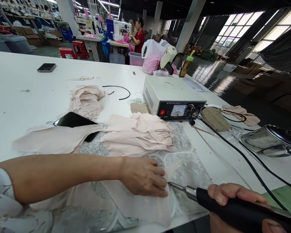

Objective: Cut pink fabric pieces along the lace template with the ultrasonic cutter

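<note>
My left hand (142,176) lies flat with fingers together, pressing a pale pink fabric piece (145,204) onto the glass work plate (184,168) at the table's near edge. My right hand (235,194) is wrapped round the black handle of a pen-shaped cutting tool (223,202). Its metal tip (178,186) touches the fabric just beside my left fingertips. A black cable (232,147) runs from the tool's side to the white control box (174,97).
A heap of pink fabric strips (138,132) lies behind my left hand, another stack (85,100) further back. A black phone (73,121) lies partly under cloth, a second phone (46,67) far left. A metal lid (269,140) sits right. A person sews in the background.
</note>
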A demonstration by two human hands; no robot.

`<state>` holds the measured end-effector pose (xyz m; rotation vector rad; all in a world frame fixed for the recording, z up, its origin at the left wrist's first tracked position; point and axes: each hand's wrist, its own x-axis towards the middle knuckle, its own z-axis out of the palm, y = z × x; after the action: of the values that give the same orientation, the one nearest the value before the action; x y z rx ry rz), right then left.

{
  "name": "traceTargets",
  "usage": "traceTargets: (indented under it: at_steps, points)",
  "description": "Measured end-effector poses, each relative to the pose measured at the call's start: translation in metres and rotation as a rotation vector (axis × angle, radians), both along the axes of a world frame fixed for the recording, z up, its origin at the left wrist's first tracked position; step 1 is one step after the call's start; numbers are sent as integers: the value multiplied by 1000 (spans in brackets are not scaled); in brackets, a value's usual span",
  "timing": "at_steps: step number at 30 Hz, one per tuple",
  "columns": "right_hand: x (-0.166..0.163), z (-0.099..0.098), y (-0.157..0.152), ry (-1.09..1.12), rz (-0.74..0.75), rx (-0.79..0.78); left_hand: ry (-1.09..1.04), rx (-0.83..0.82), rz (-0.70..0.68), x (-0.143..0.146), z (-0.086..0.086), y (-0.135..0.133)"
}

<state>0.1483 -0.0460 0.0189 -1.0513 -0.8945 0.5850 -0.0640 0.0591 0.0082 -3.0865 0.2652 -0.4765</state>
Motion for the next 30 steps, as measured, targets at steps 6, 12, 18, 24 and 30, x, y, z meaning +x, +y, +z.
traceTargets:
  at_steps: [6,12,18,24,30]
  points:
    - [-1,4,2,88,47,53,116,7,10,0,5,0]
    - [0,6,6,102,104,73,179,-7,8,1,9,0]
    - [3,7,3,158,90,51,213,-35,16,1,12,0]
    - [3,6,-1,126,98,60,287,-106,32,2,12,0]
    - [-1,5,3,113,137,76,194,-120,33,1,12,0]
